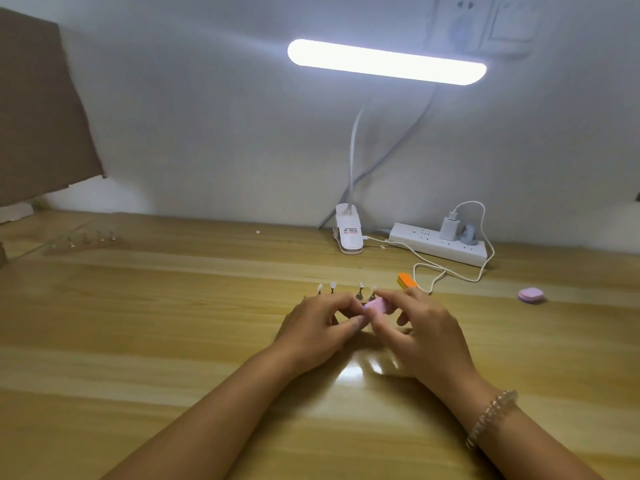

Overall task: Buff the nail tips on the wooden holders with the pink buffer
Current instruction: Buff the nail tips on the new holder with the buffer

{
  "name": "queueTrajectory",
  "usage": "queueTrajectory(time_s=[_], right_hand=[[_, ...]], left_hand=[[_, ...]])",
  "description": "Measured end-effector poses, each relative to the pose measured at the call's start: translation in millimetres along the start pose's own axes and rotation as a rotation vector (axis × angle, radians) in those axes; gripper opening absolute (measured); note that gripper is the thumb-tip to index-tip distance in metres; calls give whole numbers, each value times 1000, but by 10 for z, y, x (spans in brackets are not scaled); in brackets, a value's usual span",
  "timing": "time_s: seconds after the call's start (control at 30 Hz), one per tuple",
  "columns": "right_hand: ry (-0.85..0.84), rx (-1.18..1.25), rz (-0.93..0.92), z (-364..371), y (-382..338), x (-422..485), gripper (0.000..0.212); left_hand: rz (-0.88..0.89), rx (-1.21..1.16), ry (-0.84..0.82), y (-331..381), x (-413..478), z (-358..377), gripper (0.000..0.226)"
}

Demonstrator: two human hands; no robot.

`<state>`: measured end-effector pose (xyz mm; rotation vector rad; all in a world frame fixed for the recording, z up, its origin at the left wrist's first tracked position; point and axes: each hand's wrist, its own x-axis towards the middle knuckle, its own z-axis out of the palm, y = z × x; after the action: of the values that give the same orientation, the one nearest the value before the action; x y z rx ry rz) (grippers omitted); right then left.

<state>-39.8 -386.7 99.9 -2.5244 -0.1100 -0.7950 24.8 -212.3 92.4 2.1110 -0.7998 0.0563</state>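
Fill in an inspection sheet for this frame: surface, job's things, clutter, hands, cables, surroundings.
Surface: wooden table, glossy, with lamp glare near the wrists.
Job's things: pink buffer at the rightmost of the near nail tips; second row stands far left.
Clutter: orange block behind the right hand; pink block lies far right.
Hands: right hand pinches the buffer; left hand is curled at the holder, its grip hidden.
Cables: white charger cable loops from the power strip.
Surroundings: lit clip lamp, wall sockets, brown panel at left.
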Motion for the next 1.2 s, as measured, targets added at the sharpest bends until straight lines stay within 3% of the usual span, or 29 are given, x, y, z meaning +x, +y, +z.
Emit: queueTrajectory(time_s=[0.07,0.2,0.33,0.43,0.57,0.7,0.8,0.93,1.07,1.2], right_hand=[[-34,24,-40,-4,-61,-25,36],[-2,43,66,-26,-43,41,28],[-46,22,-26,-31,-128,-38,36],[4,15,51,-49,-90,18,35],[-51,-35,-67,-50,-179,-47,44],[5,-55,12,-71,-152,2,40],[-45,-114,-115,-64,-204,-59,45],[21,-66,11,-68,-146,-3,41],[-45,-107,-138,-57,-210,-58,45],[17,-72,-25,-69,-156,-7,43]], left_hand=[[4,20,-16,12,-4,-6,9],[19,30,-12,35,-23,-1,12],[4,4,-7,48,-19,-17,17],[-4,-19,-23,53,-19,-8,17],[-9,-61,-21,53,-16,-18,21],[-19,-128,-28,46,-5,-23,19],[-20,-132,-32,26,-8,-28,18],[-43,-164,-45,50,2,-31,19],[-39,-150,-56,34,-3,-37,20],[-60,-163,-54,48,10,-38,20]])
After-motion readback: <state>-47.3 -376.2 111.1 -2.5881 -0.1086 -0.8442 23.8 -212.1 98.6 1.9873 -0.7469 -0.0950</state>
